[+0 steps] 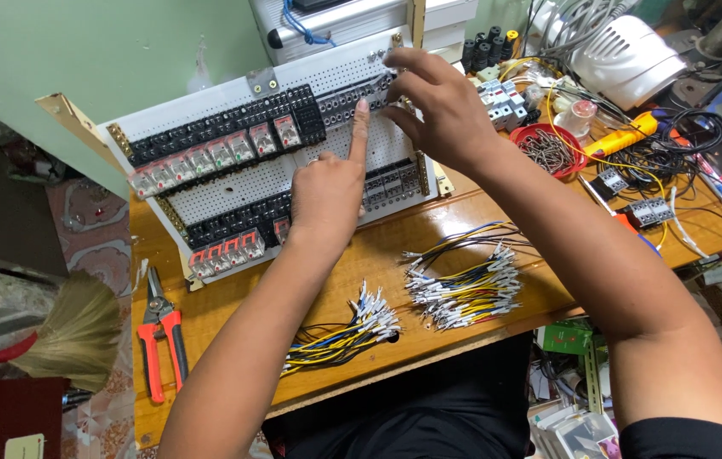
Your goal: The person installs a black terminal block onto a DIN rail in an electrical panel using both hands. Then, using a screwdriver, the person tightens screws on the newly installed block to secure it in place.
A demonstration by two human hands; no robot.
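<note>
A white perforated panel [246, 183] leans on the wooden bench, carrying rows of black terminal blocks and clear relays [216, 153]. My left hand [327, 191] rests on the panel with its index finger stretched up, touching a black block in the upper row [346, 100]. My right hand [433, 106] hovers over the upper right corner of the panel, fingers curled on the blocks at the end of that row. Whether it holds anything is hidden by the fingers.
Two bundles of short wires with white ferrules [463, 285] [348, 327] lie on the wooden bench [225, 306] in front. Red-handled cutters [159, 336] lie at left, a broom [63, 336] beyond. Right: a red bowl of small parts [548, 149], loose breakers [505, 102], tangled cables [676, 144].
</note>
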